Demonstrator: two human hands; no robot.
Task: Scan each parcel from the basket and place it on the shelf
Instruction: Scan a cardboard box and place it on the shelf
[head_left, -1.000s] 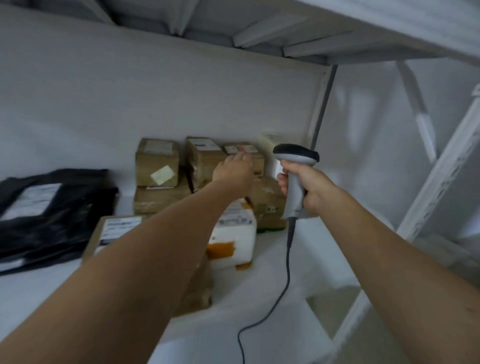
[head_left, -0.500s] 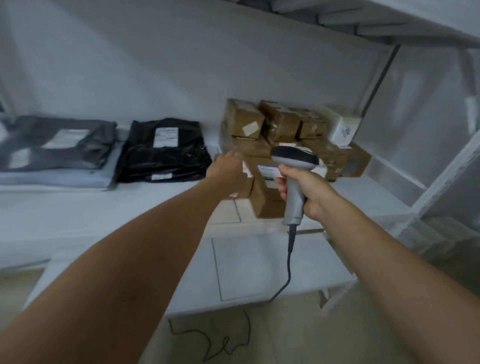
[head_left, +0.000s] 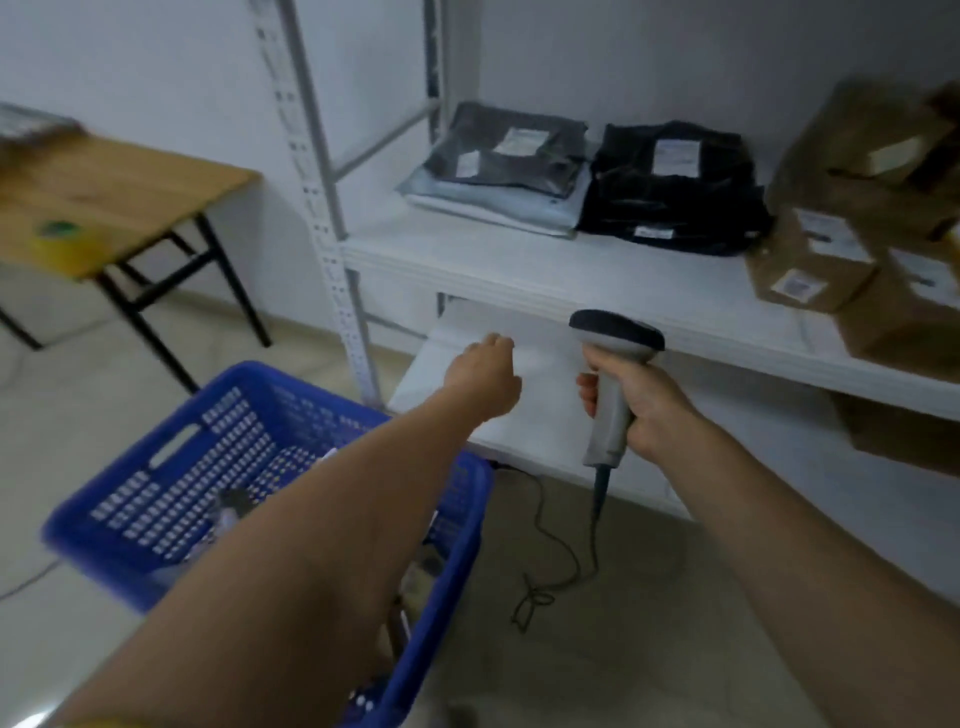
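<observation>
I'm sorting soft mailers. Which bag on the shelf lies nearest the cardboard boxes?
The black mailer bag. It sits right of the grey mailer bags and directly beside the brown cardboard boxes.

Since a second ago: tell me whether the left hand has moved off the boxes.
Yes. The left hand has left the boxes and drawn back leftward and down, now below the front edge of the shelf.
</observation>
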